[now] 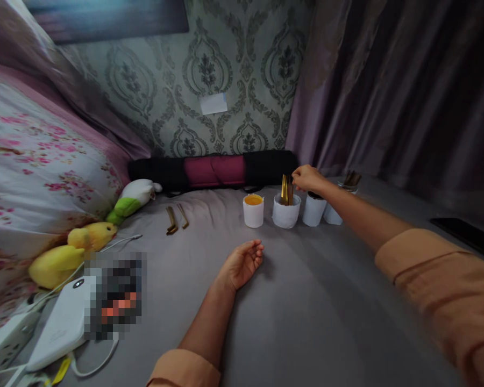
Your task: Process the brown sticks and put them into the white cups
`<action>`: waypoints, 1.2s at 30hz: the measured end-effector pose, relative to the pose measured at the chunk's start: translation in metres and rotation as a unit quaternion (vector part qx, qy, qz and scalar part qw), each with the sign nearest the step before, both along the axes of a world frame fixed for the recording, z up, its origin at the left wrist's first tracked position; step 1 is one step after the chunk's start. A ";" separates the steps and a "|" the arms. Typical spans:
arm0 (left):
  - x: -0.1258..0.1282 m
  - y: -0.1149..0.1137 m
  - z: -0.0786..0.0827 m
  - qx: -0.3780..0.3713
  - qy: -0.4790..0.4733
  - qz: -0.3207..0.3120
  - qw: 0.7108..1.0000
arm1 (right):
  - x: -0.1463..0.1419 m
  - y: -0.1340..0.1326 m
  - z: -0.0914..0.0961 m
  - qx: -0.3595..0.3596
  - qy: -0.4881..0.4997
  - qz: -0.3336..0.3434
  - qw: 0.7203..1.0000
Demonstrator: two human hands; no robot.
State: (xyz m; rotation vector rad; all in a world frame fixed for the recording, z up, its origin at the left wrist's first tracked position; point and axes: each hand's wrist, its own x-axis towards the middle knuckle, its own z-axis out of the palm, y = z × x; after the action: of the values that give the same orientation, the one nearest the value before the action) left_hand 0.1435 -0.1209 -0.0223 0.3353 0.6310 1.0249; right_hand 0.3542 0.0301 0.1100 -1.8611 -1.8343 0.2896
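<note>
My right hand [306,178] is reached forward, its fingers pinched at the right edge of a bundle of thin gold sticks [285,189]. It seems to grip one stick, though the fingers partly hide the contact. The bundle stands upright in a wide white cup [286,217]. Nearer to me, my left hand [244,263] lies palm up on the grey sheet, fingers loosely curled and holding nothing. Beyond it stands a white cup with a yellow-orange inside [253,213]. To the left, several gold sticks with bent ends [171,220] lie on the sheet.
Right of the wide cup are a white cup with a dark top [313,210] and another white container [333,214], partly behind my forearm. A black and maroon roll [214,171] lies along the wall. Plush toys [91,236], cables and a white power bank [62,317] sit left.
</note>
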 end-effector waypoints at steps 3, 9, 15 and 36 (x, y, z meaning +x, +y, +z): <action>0.001 0.000 0.000 0.000 0.000 -0.002 1.000 | -0.001 -0.001 0.000 -0.007 -0.016 -0.005 1.000; 0.001 -0.001 0.002 -0.006 0.005 0.001 1.000 | -0.003 -0.002 0.000 -0.024 -0.017 0.000 1.000; 0.000 0.000 0.001 -0.002 0.001 -0.003 1.000 | -0.003 0.003 -0.005 -0.033 0.021 -0.007 0.999; -0.001 0.000 0.002 -0.002 0.001 -0.001 1.000 | -0.003 -0.001 -0.001 -0.009 0.010 -0.019 1.000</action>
State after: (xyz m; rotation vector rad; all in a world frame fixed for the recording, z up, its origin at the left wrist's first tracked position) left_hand 0.1422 -0.1207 -0.0205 0.3343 0.6339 1.0215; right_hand 0.3511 0.0291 0.1085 -1.8962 -1.7876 0.3121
